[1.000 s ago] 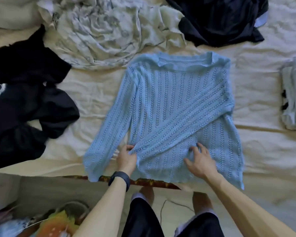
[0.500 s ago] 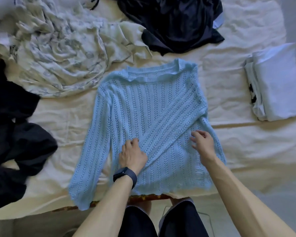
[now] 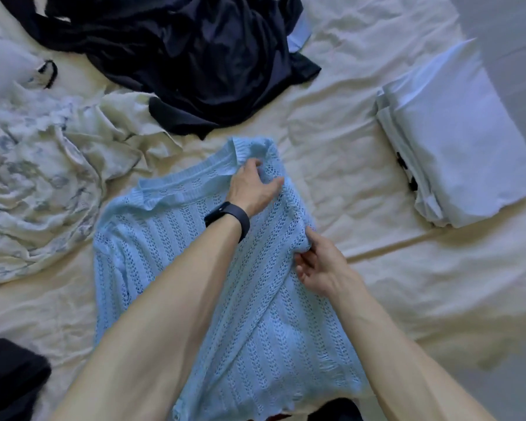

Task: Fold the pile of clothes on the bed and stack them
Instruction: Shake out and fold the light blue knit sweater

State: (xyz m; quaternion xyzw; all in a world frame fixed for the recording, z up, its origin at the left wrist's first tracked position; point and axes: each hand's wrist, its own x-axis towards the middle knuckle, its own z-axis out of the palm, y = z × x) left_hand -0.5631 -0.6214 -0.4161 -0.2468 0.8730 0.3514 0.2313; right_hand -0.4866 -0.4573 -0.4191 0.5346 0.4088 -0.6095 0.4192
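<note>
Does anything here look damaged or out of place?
The light blue open-knit sweater looks frayed near its lower hem: loose, laddered threads break the regular pattern. Possibly deliberate styling.

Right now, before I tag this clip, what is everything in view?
sweater: one, light blue knit, centre of the bed, spread flat
dark garment: one, navy, crumpled at the top
patterned cloth: one, white with blue-grey print, crumpled at left
black clothes: count unclear, lower left edge
folded stack: one, pale blue-white, right side
sheet: one, cream, covering the bed
wristband: one, black, left wrist
left hand: grips the sweater near the neckline
right hand: pinches the sweater's right edge
</note>
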